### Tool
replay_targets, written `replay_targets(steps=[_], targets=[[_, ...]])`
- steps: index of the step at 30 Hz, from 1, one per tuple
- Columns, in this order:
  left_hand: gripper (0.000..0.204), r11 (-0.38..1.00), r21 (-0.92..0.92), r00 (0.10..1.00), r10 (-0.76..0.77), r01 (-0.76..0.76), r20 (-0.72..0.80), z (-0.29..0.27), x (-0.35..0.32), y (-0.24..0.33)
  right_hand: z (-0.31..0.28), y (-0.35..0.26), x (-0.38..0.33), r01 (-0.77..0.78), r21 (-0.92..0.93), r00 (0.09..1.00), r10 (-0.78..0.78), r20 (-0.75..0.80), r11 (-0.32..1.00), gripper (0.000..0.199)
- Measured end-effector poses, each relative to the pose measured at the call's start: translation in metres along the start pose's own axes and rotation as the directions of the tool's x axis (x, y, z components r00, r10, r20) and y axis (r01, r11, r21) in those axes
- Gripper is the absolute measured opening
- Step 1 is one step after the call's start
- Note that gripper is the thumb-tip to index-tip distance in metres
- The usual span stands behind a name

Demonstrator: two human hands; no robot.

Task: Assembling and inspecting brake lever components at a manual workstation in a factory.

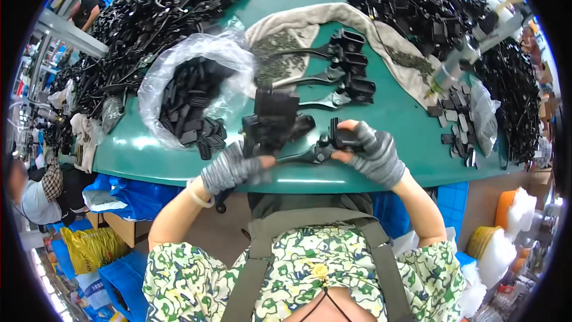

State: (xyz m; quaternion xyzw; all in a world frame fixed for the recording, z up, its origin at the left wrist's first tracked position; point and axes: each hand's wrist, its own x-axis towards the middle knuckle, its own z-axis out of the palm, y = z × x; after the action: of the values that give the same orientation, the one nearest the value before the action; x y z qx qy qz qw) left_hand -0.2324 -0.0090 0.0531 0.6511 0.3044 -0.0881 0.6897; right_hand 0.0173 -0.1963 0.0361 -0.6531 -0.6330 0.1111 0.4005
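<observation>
Left hand (233, 169): gloved in grey, fingers closed around the lever end of a black brake-lever assembly (314, 150).
Right hand (372, 154): gloved, fingers closed on the assembly's clamp end.
Assembly position: held between both hands, just above the near edge of the green table (405, 137).
Fixture (273, 120): black, upright, just behind the left hand.
Finished levers (339, 74): stacked beyond it.
Plastic bag (190, 92): holds black parts, left.

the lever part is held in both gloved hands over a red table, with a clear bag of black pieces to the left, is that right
Not quite: the table is green, not red, as the head view shows. The rest holds: the left hand and right hand, both in grey gloves, hold the lever part, and the clear bag of black pieces lies to the left.
</observation>
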Motion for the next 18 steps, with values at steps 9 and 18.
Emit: replay_targets(steps=[9, 18], targets=[[0.035, 0.827, 0.337, 0.874, 0.485, -0.449, -0.026, -0.009, 0.007, 0.033, -0.007, 0.051, -0.008, -0.094, 0.043, 0.995, 0.095, -0.020, 0.995, 0.045], [0.043, 0.981, -0.012, 0.930, -0.179, 0.193, 0.321, 0.045, 0.051, 0.022, -0.007, 0.078, 0.029, -0.019, -0.022, 0.999, 0.018, -0.051, 1.000, 0.043]])
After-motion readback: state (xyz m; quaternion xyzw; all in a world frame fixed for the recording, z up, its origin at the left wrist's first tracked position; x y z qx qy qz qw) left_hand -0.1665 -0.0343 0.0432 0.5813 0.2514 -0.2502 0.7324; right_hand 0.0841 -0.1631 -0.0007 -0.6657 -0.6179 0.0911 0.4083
